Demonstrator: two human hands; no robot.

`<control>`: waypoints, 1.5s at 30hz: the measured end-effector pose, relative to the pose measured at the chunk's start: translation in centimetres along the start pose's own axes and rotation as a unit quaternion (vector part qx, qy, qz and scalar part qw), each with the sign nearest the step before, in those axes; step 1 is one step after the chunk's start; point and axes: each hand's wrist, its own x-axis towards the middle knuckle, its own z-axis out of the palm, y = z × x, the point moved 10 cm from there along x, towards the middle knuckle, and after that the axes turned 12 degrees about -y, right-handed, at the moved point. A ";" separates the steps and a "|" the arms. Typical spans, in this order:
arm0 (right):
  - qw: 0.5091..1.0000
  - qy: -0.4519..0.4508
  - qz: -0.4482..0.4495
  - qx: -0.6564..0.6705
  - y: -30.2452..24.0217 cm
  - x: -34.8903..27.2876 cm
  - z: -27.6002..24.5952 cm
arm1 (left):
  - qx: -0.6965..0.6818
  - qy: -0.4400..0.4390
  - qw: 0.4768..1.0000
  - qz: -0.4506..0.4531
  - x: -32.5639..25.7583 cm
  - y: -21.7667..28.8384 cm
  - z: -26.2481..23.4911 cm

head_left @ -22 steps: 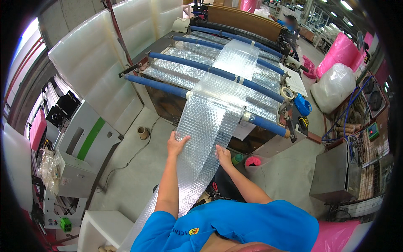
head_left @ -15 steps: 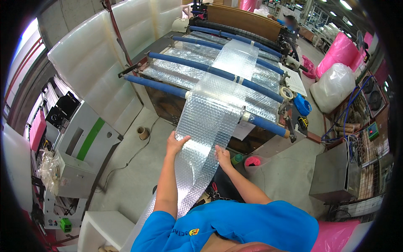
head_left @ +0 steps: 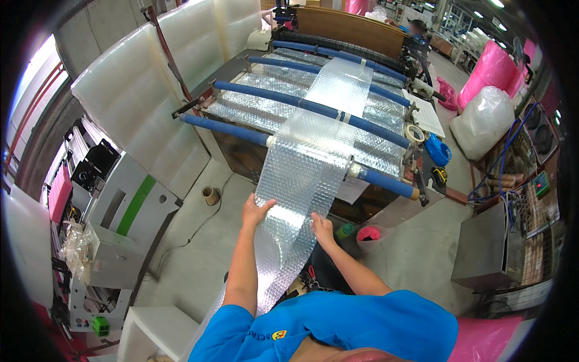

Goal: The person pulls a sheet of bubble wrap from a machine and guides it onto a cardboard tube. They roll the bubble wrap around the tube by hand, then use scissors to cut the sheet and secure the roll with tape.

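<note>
A long strip of clear bubble wrap (head_left: 301, 163) runs down from the machine, over its front blue roller (head_left: 226, 129), towards my body. My left hand (head_left: 256, 211) grips its left edge, thumb on top and the other fingers hidden beneath. At the opposite edge, a little lower, my right hand (head_left: 322, 230) pinches the wrap with the thumb uppermost. Between my hands the strip hangs slack and shiny, then passes down to the left of my body. Farther up, it lies across more blue rollers (head_left: 313, 107) above silvery bubble sheeting (head_left: 247, 102).
On the machine's right side lie a tape roll (head_left: 414, 134), a blue ring-shaped object (head_left: 438, 149) and a yellow-black tape measure (head_left: 439, 175). A cardboard core (head_left: 211, 195) and a bin with pink contents (head_left: 369, 235) stand on the floor. Another person (head_left: 416, 37) is at the back.
My hands keep their hold on the bubble wrap and have barely moved. The surroundings have shifted slightly to the right in the view.
</note>
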 end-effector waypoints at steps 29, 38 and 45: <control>0.997 0.056 0.003 0.046 0.1 1.6 -0.5 | -0.017 -0.044 0.998 -0.045 0.9 0.0 0.6; 0.993 -0.016 -0.066 0.098 -13.7 -4.0 2.5 | -0.061 0.028 0.996 0.056 -3.1 7.6 -8.0; 0.993 0.027 -0.027 0.110 -8.9 -3.6 2.0 | -0.080 0.022 0.995 0.063 -1.8 3.5 -5.1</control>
